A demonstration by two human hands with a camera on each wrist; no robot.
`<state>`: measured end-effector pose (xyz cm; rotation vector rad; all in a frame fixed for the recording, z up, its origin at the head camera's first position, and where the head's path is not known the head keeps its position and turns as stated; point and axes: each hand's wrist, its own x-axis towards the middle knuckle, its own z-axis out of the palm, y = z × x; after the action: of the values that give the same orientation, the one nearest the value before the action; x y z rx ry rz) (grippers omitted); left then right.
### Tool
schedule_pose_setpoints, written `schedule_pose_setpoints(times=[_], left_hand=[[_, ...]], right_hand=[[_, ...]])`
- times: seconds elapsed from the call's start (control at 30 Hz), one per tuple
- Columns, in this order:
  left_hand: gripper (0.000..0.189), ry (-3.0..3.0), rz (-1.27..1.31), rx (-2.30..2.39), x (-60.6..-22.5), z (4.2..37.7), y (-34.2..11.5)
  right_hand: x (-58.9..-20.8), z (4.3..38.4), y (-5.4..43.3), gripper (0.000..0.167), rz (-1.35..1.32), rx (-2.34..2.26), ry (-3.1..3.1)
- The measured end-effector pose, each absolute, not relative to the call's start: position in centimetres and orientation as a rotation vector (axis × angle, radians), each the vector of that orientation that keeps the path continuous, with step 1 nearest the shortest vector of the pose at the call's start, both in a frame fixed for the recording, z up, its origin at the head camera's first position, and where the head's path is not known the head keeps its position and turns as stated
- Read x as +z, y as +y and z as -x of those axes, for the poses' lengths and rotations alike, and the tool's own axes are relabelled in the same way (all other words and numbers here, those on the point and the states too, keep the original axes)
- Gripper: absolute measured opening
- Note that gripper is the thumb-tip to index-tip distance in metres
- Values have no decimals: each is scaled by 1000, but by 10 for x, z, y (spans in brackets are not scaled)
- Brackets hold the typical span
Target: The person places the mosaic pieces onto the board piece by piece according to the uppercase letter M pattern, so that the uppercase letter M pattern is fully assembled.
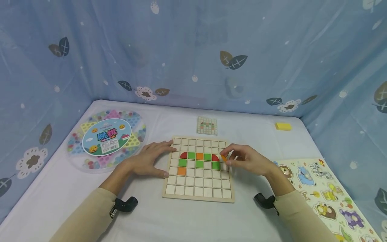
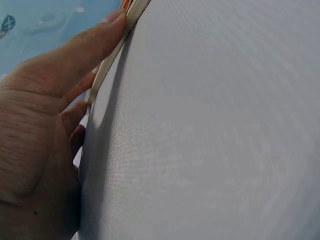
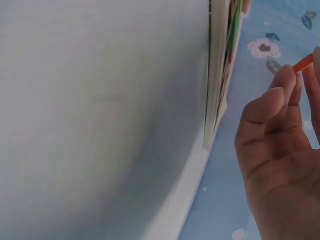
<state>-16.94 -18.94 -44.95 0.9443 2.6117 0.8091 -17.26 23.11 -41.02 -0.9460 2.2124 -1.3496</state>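
Observation:
A square wooden grid board (image 1: 198,192) lies on the white table. Spread along its left edge, my left hand (image 1: 146,159) touches the frame with fingertips and thumb, as the left wrist view also shows. Between thumb and fingers my right hand (image 1: 248,160) pinches a small orange tile (image 1: 223,158), raised over the board's right edge. In the grid, a row runs red quarter-round tile (image 1: 183,155), green, orange tile (image 1: 199,156), green, red quarter-round. Below sit several green tiles (image 1: 182,162), and under the leftmost one is another orange tile (image 1: 181,171).
Behind the board lies a small card (image 1: 207,126) printed with a coloured grid pattern. A round, clear-rimmed Chinese checkers set (image 1: 106,137) is at the left. A yellow block (image 1: 283,126) stands far right, and an animal picture sheet (image 1: 325,196) covers the right side.

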Motion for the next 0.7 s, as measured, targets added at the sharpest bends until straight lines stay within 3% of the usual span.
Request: schedule_pose_setpoints(times=[0.7], left_hand=[[93, 2606, -948, 799, -450, 168, -191]], right_hand=[[-418, 167, 202, 28, 1056, -990, 2336]])
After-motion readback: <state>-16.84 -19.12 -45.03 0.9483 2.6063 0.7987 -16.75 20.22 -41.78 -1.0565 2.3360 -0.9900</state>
